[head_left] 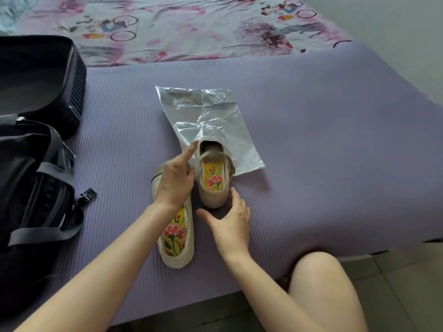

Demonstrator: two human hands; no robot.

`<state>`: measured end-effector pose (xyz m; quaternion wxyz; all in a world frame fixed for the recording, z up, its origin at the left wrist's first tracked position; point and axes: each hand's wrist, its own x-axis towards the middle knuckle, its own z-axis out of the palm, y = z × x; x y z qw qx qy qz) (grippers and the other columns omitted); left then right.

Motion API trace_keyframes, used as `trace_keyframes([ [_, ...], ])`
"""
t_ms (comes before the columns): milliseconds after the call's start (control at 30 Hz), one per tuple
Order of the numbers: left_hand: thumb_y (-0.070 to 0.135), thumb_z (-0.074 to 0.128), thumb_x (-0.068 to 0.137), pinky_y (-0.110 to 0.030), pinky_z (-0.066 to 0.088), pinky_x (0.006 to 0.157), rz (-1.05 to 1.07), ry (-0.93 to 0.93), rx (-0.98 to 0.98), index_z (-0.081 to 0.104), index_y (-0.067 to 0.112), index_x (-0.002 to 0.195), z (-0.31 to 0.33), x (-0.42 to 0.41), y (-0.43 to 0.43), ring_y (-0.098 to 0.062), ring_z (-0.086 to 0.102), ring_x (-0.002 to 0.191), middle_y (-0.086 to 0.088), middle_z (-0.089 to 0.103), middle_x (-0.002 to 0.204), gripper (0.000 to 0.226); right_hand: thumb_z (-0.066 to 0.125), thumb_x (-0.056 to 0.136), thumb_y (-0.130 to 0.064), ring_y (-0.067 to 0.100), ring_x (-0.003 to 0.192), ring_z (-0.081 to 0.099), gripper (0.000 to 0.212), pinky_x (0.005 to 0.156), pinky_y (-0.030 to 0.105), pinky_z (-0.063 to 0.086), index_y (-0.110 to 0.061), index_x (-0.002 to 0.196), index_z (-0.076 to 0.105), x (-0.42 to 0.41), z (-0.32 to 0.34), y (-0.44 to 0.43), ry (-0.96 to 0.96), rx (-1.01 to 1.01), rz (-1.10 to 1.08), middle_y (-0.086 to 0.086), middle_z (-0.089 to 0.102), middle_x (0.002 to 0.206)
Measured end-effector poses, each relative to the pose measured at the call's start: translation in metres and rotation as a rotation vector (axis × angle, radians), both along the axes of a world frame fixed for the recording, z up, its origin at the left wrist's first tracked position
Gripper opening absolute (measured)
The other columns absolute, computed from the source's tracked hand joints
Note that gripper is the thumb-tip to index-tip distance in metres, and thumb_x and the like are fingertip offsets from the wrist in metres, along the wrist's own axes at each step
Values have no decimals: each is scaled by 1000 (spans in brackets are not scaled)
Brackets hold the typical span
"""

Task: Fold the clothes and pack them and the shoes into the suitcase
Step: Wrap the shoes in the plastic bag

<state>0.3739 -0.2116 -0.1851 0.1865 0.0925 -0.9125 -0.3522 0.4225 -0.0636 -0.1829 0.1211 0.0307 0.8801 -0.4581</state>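
Observation:
Two beige strap shoes with flowered insoles lie on the purple mat (323,140). The toe of the right shoe (213,188) sits inside the mouth of a clear plastic bag (208,116); its heel points toward me. The left shoe (178,238) lies beside it outside the bag. My left hand (173,180) rests over the front of the left shoe, its straight index finger lifting the bag's edge. My right hand (230,224) is spread behind the right shoe, fingertips touching its heel. The black suitcase (36,75) lies open at the left.
The suitcase's lower half with grey straps and a buckle (48,188) fills the left edge. A patterned bedsheet (191,27) lies beyond the mat. My bare knee (318,283) is at the mat's near edge, with tiled floor (407,283) to the right.

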Motion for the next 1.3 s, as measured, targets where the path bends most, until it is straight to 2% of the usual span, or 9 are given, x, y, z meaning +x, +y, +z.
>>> trace_keyframes([
  [100,-11,55,82,-42,55,80,1,3,17,36,28,143,-2,2,-3,-30,66,90,-12,68,105,75,75,77,-37,6,105,54,58,79,19,43,-26,130,52,-9,2,-14,75,-72,-179,-10,52,110],
  [200,-8,57,82,-46,55,82,12,-12,45,34,35,142,-6,2,-10,-30,64,102,-12,67,112,77,73,80,-30,-7,77,51,46,62,7,37,-25,124,60,-16,6,-18,98,-184,-290,-10,52,99],
  [433,-11,55,83,-45,54,88,-18,24,71,38,28,141,-6,6,-11,-32,63,104,-14,66,110,72,76,77,-20,9,79,59,29,77,25,47,-14,105,71,-62,9,-11,178,-294,-492,2,69,93],
  [700,-10,54,82,-47,56,73,-42,13,-54,23,48,142,-14,5,-14,-33,64,97,-16,65,110,89,75,76,-26,11,77,62,15,65,23,46,-20,90,74,-89,28,-28,218,-410,-533,-2,70,86],
  [800,-9,56,82,-47,55,80,-27,19,-44,31,40,143,-15,5,-16,-31,63,99,-15,65,111,82,72,80,-21,7,71,59,13,59,20,42,-20,93,72,-95,23,-25,193,-411,-607,-6,68,82],
  [1000,-10,55,84,-44,55,83,-41,-4,-15,39,28,141,-15,7,-13,-31,64,96,-11,65,108,70,73,81,-24,24,90,57,38,62,24,33,-8,106,48,-117,-10,-16,170,-277,-718,7,49,118],
  [1100,-11,54,84,-35,55,86,10,8,10,39,27,142,-9,5,-15,-23,64,99,-9,66,115,71,77,76,-37,27,98,56,53,66,31,35,-11,109,44,-129,-13,-19,130,-119,-636,6,46,120],
  [1200,-14,52,83,-7,43,87,38,1,133,40,20,141,1,4,-17,9,54,94,-1,58,131,69,77,75,-34,26,99,54,51,71,33,40,-11,108,44,-115,-8,-19,147,-74,-504,6,45,119],
  [1300,-14,52,82,-15,48,87,0,-5,201,41,18,141,7,4,-19,6,59,86,0,55,134,68,71,79,-43,15,92,56,41,75,28,44,-15,102,52,-58,1,-11,63,-242,-256,1,56,109],
])
